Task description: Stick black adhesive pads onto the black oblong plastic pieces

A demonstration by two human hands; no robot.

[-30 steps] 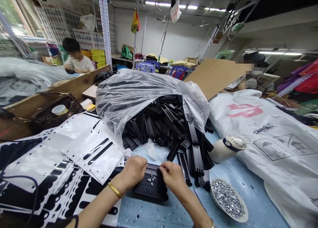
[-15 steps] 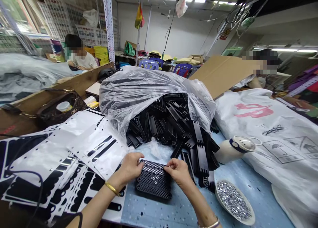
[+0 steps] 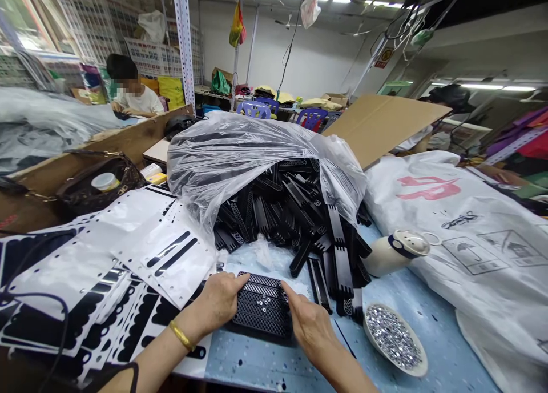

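A stack of black strips with a diamond-textured top (image 3: 261, 319) lies on the blue table, several small silver rings (image 3: 262, 303) loose near its middle. My left hand (image 3: 218, 300) is curled against its left side, the extended finger at the upper left corner. On the opposite side my right hand (image 3: 306, 319) presses along the right edge, its fingertip at the upper right corner. Between them the two hands grip the stack; their undersides are hidden. Right of my right hand stands a pale bowl (image 3: 422, 365) full of small silver metal pieces.
Behind the stack, a clear plastic bag (image 3: 222, 139) spills black slotted strips (image 3: 295, 210). White sheets with black cut shapes (image 3: 171, 250) cover the left. A cream bottle (image 3: 387, 256) lies tilted at right beside a white sack (image 3: 479, 227). A person (image 3: 143, 99) sits at far left.
My fingers have gone from pinching at the stack's top corners to pressing its two sides. The right hand is now flatter along the edge. The whole view has shifted slightly.
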